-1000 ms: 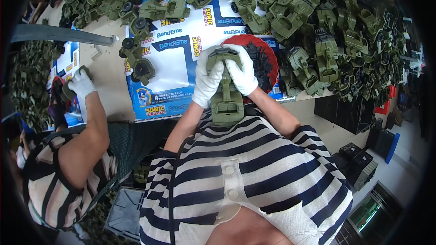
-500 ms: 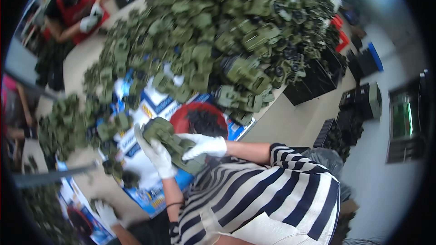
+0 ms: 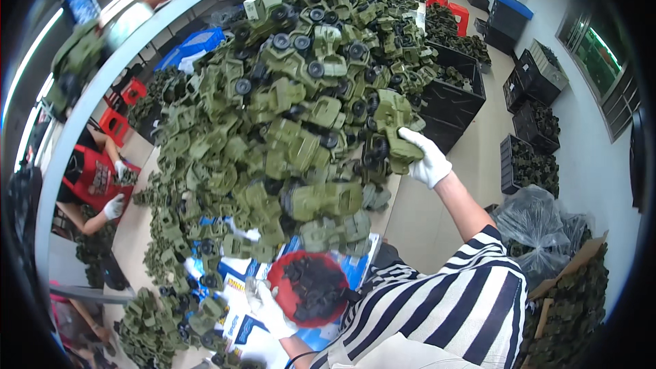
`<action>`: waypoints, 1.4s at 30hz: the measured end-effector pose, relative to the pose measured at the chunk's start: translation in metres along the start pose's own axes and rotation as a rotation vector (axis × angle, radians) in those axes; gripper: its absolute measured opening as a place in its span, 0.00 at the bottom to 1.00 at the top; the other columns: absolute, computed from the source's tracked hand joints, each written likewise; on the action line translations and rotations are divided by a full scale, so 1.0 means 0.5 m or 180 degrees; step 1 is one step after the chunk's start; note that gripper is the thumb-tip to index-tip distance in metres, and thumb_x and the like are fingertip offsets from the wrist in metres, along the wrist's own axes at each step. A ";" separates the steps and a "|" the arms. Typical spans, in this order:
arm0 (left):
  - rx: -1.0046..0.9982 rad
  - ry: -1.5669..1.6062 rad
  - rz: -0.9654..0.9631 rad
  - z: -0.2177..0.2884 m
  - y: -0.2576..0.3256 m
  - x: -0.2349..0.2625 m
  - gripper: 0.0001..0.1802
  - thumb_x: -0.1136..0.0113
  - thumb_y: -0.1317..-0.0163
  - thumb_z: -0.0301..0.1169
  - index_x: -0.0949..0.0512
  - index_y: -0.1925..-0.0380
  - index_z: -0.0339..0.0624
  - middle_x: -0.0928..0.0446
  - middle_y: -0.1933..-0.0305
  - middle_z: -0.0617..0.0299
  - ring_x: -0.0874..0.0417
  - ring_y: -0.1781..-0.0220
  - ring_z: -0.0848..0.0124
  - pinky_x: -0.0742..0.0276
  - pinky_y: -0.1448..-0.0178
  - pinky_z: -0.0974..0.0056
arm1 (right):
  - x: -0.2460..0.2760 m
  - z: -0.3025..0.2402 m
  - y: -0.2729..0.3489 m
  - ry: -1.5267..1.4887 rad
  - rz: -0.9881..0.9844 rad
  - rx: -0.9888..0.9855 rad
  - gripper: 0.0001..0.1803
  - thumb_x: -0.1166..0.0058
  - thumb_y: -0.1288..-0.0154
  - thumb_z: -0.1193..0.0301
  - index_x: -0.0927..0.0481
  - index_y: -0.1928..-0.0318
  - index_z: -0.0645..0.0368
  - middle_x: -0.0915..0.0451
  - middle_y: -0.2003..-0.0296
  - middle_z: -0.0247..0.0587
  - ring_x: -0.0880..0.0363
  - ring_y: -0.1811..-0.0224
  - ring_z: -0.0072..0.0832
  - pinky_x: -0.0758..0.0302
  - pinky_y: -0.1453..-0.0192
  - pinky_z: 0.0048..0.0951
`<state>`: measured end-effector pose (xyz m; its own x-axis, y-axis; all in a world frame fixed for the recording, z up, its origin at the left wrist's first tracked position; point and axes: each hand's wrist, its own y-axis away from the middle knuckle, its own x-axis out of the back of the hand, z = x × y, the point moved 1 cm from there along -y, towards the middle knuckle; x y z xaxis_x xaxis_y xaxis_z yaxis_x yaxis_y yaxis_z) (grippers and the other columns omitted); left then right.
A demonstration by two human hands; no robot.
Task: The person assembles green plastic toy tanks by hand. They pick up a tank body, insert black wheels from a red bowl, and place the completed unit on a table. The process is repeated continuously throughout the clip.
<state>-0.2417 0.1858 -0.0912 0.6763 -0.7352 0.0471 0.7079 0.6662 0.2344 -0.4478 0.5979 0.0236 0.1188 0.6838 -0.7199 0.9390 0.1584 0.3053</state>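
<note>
My right hand (image 3: pixel 429 158), in a white glove, is closed on a green plastic toy vehicle (image 3: pixel 396 126) at the right edge of a large heap. Black wheels show beside it. My left hand (image 3: pixel 272 311), also gloved, is at the left side of a red basin (image 3: pixel 279 275) and holds no vehicle. Its fingers look spread, though somewhat blurred. Inside the basin lie small black parts (image 3: pixel 314 287). Just beyond it, a green toy vehicle (image 3: pixel 322 199) lies among loose green bodies.
The heap of green vehicle parts (image 3: pixel 273 143) covers most of the table. A black crate (image 3: pixel 454 99) stands right of it. Across on the left, a person in a red apron (image 3: pixel 96 176) works with gloved hands. A grey metal frame (image 3: pixel 102 89) arches over the left side.
My view has lifted and turned toward the heap. Both hands held a green vehicle together; now they are apart, the right reaching out to the heap's edge and the left beside the basin.
</note>
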 end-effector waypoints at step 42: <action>0.0690 -0.3537 0.1772 -0.024 0.082 0.392 0.27 0.39 0.41 0.51 0.20 0.51 0.40 0.17 0.57 0.41 0.17 0.50 0.49 0.24 0.45 0.51 | -0.132 0.229 0.027 0.4077 -0.2469 0.2363 0.13 0.39 0.39 0.79 0.17 0.53 0.61 0.18 0.50 0.50 0.20 0.45 0.41 0.26 0.38 0.36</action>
<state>-0.0779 0.0705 -0.0839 0.2610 -0.1404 0.9551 0.2638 0.9621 0.0694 -0.4058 0.4732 0.0038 -0.3874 0.7707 0.5059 0.6283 0.6223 -0.4669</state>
